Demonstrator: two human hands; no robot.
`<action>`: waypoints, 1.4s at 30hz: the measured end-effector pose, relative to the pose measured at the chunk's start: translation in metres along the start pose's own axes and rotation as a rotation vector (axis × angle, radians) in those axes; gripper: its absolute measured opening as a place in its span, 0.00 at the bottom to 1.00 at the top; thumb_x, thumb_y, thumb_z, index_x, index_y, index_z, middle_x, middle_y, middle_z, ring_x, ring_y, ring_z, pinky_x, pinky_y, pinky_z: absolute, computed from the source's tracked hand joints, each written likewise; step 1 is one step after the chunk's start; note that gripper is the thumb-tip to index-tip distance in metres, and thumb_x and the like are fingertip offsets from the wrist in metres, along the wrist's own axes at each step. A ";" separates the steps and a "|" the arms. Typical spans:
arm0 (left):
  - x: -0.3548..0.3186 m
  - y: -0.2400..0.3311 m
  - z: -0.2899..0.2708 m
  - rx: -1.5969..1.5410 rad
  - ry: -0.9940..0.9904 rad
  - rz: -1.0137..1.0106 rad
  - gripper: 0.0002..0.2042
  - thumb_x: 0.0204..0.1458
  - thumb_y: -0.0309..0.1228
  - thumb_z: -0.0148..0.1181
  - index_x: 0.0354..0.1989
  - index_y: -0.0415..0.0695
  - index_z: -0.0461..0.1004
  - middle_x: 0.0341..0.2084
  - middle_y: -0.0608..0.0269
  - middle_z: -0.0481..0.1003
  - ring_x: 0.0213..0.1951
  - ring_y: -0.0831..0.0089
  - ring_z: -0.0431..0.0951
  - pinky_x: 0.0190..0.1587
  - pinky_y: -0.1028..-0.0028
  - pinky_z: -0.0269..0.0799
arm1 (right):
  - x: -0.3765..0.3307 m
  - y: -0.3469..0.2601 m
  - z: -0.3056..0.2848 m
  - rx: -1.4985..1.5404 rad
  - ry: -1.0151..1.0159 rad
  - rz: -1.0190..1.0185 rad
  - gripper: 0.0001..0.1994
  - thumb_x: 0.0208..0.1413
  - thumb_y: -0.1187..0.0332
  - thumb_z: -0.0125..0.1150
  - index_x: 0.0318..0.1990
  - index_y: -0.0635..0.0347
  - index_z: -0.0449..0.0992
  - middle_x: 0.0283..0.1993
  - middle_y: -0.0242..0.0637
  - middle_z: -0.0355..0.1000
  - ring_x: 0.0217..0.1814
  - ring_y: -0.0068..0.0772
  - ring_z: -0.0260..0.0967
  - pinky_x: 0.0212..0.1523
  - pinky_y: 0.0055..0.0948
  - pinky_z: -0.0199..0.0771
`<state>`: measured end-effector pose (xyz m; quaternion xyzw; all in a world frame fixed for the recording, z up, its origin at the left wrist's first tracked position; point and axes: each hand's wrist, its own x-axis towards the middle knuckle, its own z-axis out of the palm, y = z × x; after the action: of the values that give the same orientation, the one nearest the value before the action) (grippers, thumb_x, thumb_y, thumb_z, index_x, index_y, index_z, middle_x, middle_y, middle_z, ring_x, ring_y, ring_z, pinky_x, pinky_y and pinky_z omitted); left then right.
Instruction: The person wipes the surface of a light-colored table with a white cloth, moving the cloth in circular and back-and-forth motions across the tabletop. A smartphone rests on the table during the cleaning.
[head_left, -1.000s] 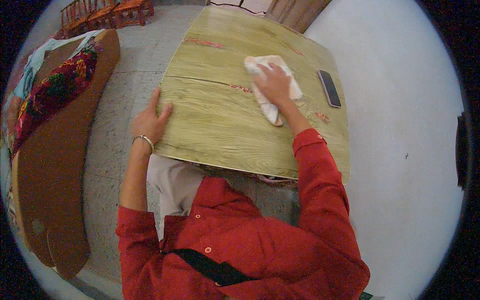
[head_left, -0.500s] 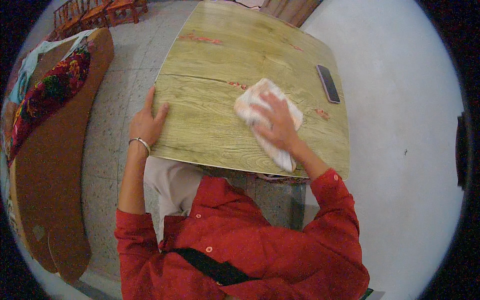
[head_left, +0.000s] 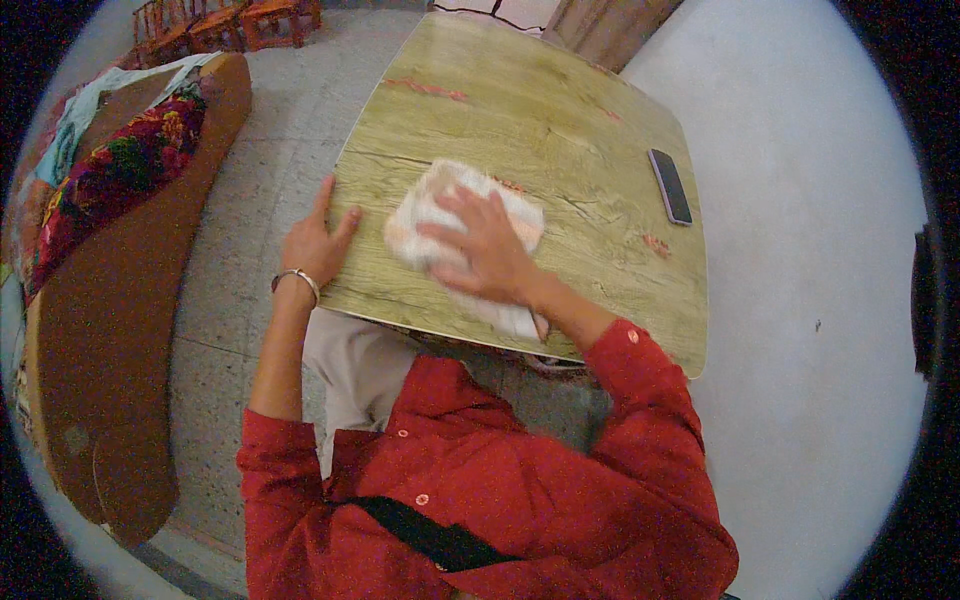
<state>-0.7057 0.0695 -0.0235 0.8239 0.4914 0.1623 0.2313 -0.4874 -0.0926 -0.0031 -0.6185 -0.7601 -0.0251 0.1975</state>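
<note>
My right hand lies with its fingers spread on a folded white and pale orange cloth, pressing it onto the wood-patterned table. The cloth's near end stretches toward the table's front edge, under my wrist. Some blur shows on the fingers and cloth. At the table's left edge rests my left hand, thumb and fingers apart, holding nothing; a bracelet circles that wrist.
A dark phone lies near the table's right side, beside a white wall. To the left stands a brown padded sofa with a flowered red cloth over it. Wooden chairs stand at the far left.
My right hand has slid the cloth leftward across the tabletop. My left hand stays at the table's left edge, while the whole view has shifted slightly.
</note>
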 end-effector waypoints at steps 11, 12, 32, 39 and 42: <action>-0.002 0.017 -0.011 0.066 -0.015 -0.004 0.33 0.54 0.57 0.47 0.67 0.63 0.50 0.34 0.43 0.77 0.38 0.45 0.77 0.40 0.54 0.71 | 0.004 0.113 -0.009 -0.119 0.119 0.331 0.25 0.49 0.47 0.57 0.55 0.41 0.72 0.63 0.43 0.60 0.66 0.51 0.52 0.62 0.63 0.45; -0.002 0.018 -0.012 0.069 -0.040 -0.021 0.33 0.54 0.58 0.47 0.67 0.63 0.50 0.34 0.43 0.77 0.38 0.45 0.77 0.40 0.54 0.71 | 0.020 0.119 -0.007 -0.124 0.130 0.364 0.25 0.49 0.46 0.57 0.55 0.40 0.72 0.63 0.43 0.60 0.66 0.51 0.53 0.62 0.63 0.45; -0.001 0.019 -0.012 0.081 -0.060 -0.046 0.33 0.54 0.57 0.47 0.67 0.63 0.50 0.36 0.43 0.77 0.38 0.46 0.77 0.41 0.54 0.71 | 0.018 0.093 -0.007 -0.060 0.028 0.249 0.28 0.46 0.47 0.59 0.56 0.41 0.71 0.65 0.43 0.58 0.68 0.52 0.49 0.63 0.63 0.43; 0.003 0.016 -0.011 0.084 -0.088 -0.065 0.33 0.54 0.58 0.47 0.67 0.64 0.50 0.34 0.44 0.77 0.37 0.46 0.78 0.39 0.55 0.72 | 0.065 0.059 0.026 -0.076 0.070 0.114 0.26 0.47 0.46 0.58 0.55 0.38 0.72 0.64 0.41 0.59 0.67 0.53 0.50 0.61 0.66 0.45; 0.004 0.010 -0.005 0.041 -0.068 -0.060 0.33 0.53 0.59 0.48 0.67 0.68 0.49 0.33 0.42 0.77 0.35 0.45 0.78 0.38 0.55 0.73 | 0.031 0.019 0.012 0.032 0.037 -0.020 0.26 0.46 0.47 0.61 0.55 0.38 0.72 0.64 0.42 0.58 0.68 0.54 0.49 0.62 0.66 0.43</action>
<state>-0.6990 0.0704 -0.0140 0.8183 0.5112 0.1170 0.2355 -0.4777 -0.0559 -0.0073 -0.6070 -0.7629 -0.0262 0.2210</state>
